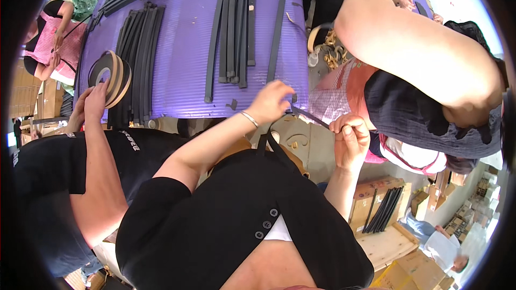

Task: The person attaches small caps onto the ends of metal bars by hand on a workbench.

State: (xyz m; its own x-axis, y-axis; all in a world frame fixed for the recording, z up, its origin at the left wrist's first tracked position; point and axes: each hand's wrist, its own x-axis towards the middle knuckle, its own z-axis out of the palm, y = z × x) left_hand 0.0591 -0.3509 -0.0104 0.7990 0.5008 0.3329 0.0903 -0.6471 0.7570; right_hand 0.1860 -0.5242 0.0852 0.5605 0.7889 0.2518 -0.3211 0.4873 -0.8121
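Note:
My right hand (350, 137) is closed in a pinch on one end of a narrow black strip (312, 117) at the table's near right corner. The strip slants up and left from it toward my left hand (269, 103). That hand, with a bracelet at the wrist, hovers by the strip's other end, its thumb and fingers bent but apart. A small dark piece (294, 98) shows right by its fingertips. Just beyond, a long black strip (277, 32) lies on the purple table (185, 59).
Several black strips (231, 32) lie mid-table, with a larger stack (141, 48) further left. Beside me on the left, a co-worker's hands (95, 102) hold tape rolls (111, 78). Another person's arm (419, 43) reaches in at the right. Cardboard boxes (371, 196) stand behind at right.

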